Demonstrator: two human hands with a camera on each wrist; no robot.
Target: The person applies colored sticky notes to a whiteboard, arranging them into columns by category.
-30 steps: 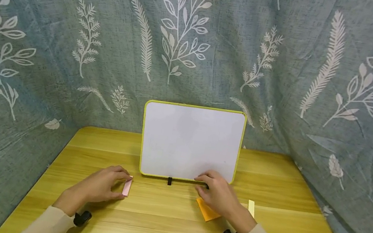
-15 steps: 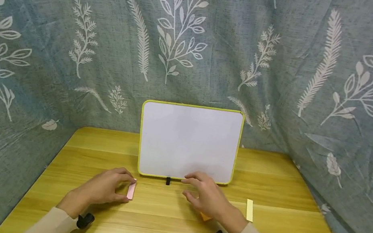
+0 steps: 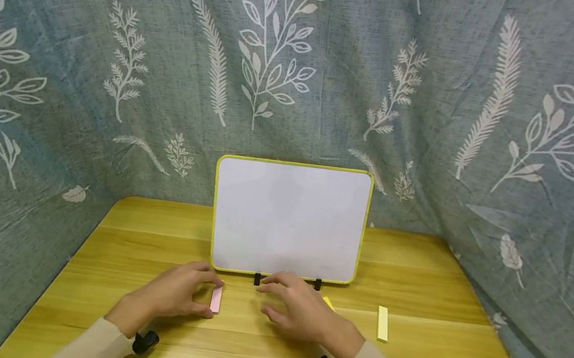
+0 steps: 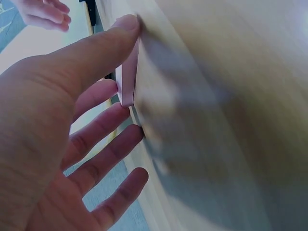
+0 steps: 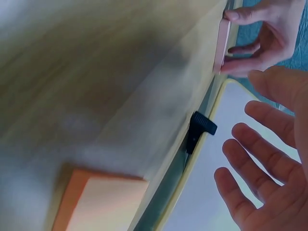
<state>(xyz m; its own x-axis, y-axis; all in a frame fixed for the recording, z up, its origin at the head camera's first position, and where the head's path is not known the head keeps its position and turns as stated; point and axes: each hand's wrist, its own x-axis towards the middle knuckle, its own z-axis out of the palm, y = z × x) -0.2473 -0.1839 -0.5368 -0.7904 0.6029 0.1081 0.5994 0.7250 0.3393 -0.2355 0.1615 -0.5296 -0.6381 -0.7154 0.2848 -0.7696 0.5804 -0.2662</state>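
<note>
A slim pink sticky note pad point(image 3: 216, 298) is between the thumb and fingers of my left hand point(image 3: 175, 293), in front of the whiteboard point(image 3: 288, 220). In the left wrist view, the thumb tip meets one end of the pink pad point(image 4: 127, 79) and fingers meet the other. My right hand point(image 3: 302, 313), to the right of it, has its fingers spread and holds nothing. The right wrist view shows an orange-edged pad point(image 5: 108, 204) on the table near that hand; in the head view the hand hides it. A yellow corner point(image 3: 328, 303) peeks out behind the right hand.
The whiteboard has a yellow frame and stands upright on small black feet point(image 3: 257, 279) at the back of the wooden table point(image 3: 155, 227). A pale yellow pad point(image 3: 383, 324) lies to the right of my right hand. Patterned cloth point(image 3: 170, 60) hangs behind and at both sides.
My left hand has slid right with the pink pad. My right hand has moved left, away from the pale yellow pad and over the orange one, which it now covers.
</note>
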